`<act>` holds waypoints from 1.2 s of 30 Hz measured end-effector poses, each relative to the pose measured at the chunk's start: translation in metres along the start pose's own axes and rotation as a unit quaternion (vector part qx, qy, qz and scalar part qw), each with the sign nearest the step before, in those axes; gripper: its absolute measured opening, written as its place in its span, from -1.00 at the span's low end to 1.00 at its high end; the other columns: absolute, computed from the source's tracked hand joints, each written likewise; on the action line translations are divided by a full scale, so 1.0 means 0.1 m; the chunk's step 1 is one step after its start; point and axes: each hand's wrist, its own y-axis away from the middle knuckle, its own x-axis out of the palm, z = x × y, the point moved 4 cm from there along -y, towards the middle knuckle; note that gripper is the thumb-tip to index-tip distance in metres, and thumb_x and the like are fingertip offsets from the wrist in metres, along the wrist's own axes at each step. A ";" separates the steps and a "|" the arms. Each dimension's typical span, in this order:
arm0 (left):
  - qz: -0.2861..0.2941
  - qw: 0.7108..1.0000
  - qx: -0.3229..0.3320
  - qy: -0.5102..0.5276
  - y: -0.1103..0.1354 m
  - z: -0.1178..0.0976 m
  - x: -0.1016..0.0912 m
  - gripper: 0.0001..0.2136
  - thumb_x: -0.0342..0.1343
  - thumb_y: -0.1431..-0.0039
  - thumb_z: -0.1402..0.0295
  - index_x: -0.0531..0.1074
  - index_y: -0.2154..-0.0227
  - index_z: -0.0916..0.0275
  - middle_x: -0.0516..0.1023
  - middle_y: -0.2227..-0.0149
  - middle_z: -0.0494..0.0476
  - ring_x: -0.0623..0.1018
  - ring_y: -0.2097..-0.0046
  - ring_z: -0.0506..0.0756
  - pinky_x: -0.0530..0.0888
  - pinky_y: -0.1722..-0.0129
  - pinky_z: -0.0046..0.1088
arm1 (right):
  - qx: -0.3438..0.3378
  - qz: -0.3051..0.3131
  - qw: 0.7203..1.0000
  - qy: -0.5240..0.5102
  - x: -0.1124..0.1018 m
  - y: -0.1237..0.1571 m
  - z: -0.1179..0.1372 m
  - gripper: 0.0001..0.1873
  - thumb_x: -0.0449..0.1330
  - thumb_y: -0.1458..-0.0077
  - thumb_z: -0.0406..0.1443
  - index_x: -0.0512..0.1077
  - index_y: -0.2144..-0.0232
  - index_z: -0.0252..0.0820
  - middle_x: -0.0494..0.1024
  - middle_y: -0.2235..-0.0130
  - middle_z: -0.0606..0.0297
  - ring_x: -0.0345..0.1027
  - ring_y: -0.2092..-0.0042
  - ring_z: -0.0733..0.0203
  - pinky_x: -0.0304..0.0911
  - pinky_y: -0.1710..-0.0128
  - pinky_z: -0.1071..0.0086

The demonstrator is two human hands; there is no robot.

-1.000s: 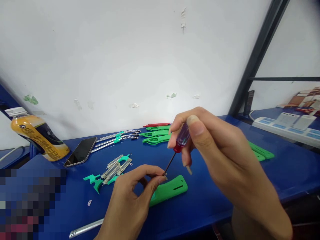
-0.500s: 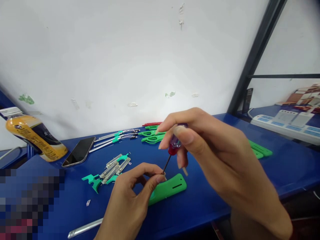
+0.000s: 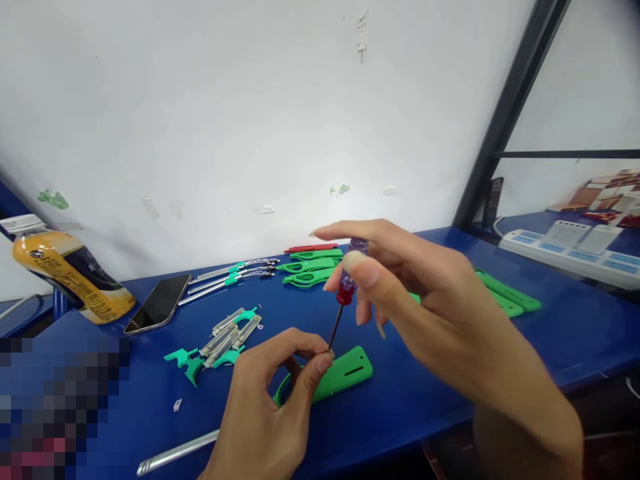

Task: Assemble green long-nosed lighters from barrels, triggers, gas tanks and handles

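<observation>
Screwdriver [image 3: 345, 295] slants from one o'clock to seven, its handle held by the right hand [image 3: 425, 300], its tip at the left hand [image 3: 273, 393], pinched narrow; what that pinch holds cannot be told. Green casing [image 3: 346, 375] shows at four o'clock therefrom.

Bare hands [image 3: 265, 393] [image 3: 433, 300], slender fingers [image 3: 345, 230], long fingernails [image 3: 354, 261] on the right, bare forearm [image 3: 537, 407]

I can't read a single word or number from here. The bottle [image 3: 75, 270] bears dark print [image 3: 56, 279] and a round mark [image 3: 37, 254], too small for me to decipher; the blue labels [image 3: 586, 257] on the power strip [image 3: 570, 252] are equally illegible.
</observation>
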 end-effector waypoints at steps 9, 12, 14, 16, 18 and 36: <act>0.005 0.996 -0.025 0.090 -0.05 -0.01 -0.02 -0.76 0.22 -0.32 0.19 0.59 0.44 0.15 0.60 0.46 -0.02 0.49 0.43 -0.01 0.41 0.42 -0.56 | 0.074 0.018 0.957 0.280 -0.04 0.03 -0.36 -0.48 -0.19 -0.57 -0.10 0.49 0.21 -0.14 0.51 0.48 0.36 0.30 0.52 0.26 0.04 0.47 0.31; 0.018 0.989 -0.051 0.134 -0.07 0.05 0.01 -0.72 0.26 -0.29 0.12 0.59 0.46 0.18 0.59 0.48 0.01 0.43 0.46 -0.01 0.36 0.45 -0.56 | 0.082 0.152 0.909 0.379 0.23 0.08 -0.63 -0.48 -0.07 -0.54 -0.16 0.42 0.46 -0.15 0.53 0.50 0.30 0.31 0.52 0.24 -0.16 0.47 0.26; 0.034 0.982 -0.078 0.168 -0.08 0.12 0.07 -0.69 0.27 -0.29 0.09 0.59 0.45 0.20 0.59 0.46 0.04 0.47 0.41 0.01 0.38 0.39 -0.56 | 0.075 0.206 0.896 0.386 0.40 0.11 -0.76 -0.54 0.00 -0.51 -0.19 0.43 0.45 -0.15 0.55 0.49 0.27 0.36 0.51 0.21 -0.23 0.47 0.24; 0.042 0.976 -0.097 0.192 -0.08 0.21 0.14 -0.68 0.26 -0.30 0.09 0.59 0.44 0.21 0.59 0.45 0.06 0.52 0.35 0.03 0.41 0.33 -0.54 | 0.070 0.252 0.883 0.390 0.53 0.14 -0.85 -0.61 0.02 -0.49 -0.21 0.46 0.39 -0.15 0.58 0.47 0.25 0.41 0.49 0.17 -0.24 0.46 0.25; 0.044 0.973 -0.107 0.201 -0.08 0.27 0.20 -0.69 0.24 -0.31 0.10 0.57 0.43 0.22 0.57 0.44 0.06 0.55 0.33 0.05 0.43 0.29 -0.52 | 0.069 0.288 0.872 0.389 0.61 0.16 -0.91 -0.66 0.01 -0.49 -0.22 0.47 0.32 -0.15 0.60 0.44 0.23 0.46 0.46 0.14 -0.21 0.46 0.27; 0.058 0.974 -0.106 0.191 -0.09 0.25 0.27 -0.72 0.25 -0.24 0.11 0.59 0.43 0.22 0.58 0.47 0.05 0.55 0.34 0.07 0.47 0.27 -0.46 | 0.114 0.388 0.846 0.347 0.78 0.38 -1.13 -0.66 0.27 -0.39 -0.16 0.48 -0.10 -0.21 0.59 -0.03 0.16 0.56 0.06 0.09 0.54 0.07 0.11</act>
